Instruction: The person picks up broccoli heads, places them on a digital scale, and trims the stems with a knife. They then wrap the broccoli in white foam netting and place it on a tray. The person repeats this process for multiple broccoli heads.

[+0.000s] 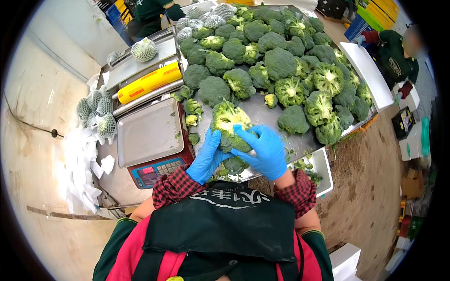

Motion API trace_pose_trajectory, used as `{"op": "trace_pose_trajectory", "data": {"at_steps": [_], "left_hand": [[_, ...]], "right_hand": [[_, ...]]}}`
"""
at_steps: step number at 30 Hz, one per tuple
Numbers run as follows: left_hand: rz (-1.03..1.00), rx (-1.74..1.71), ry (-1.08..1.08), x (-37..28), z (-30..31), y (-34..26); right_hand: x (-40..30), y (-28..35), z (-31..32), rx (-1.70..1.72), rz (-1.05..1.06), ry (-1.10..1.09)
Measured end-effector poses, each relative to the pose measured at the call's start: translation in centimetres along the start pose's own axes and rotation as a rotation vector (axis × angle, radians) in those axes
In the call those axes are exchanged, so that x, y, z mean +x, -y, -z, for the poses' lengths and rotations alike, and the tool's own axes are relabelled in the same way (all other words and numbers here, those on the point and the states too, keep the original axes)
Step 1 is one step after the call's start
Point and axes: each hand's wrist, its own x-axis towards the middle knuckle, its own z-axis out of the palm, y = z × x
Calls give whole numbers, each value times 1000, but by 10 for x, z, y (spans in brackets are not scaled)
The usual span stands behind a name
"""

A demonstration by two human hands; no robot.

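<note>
Both hands wear blue gloves. My left hand (208,156) grips the left side of a broccoli head (230,119), whose pale stem side faces up. On its right side, my right hand (265,151) touches the florets and stem with bent fingers; whether anything small is between those fingers cannot be told. The broccoli is over the near edge of a metal table (260,105). A large heap of broccoli heads (279,63) covers much of the table beyond. Small broccoli pieces (192,107) lie to the left of the held head.
At left stand a digital scale with a metal tray (151,131) and a yellow film roll (149,82). Net-wrapped broccoli (105,116) sits farther left. A white foam box (325,172) with trimmings is below the table's right edge. Two other people (395,58) are at the far side.
</note>
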Motion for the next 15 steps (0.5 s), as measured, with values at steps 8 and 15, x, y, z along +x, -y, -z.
{"op": "trace_pose_trajectory", "data": {"at_steps": [8,15], "left_hand": [[-348,169,-307,-14,15,0],[-447,258,-296,-21,46,-10]], "right_hand": [[3,31,-39,-32,-7,-11],[17,44,-57,346,-114,72]]}}
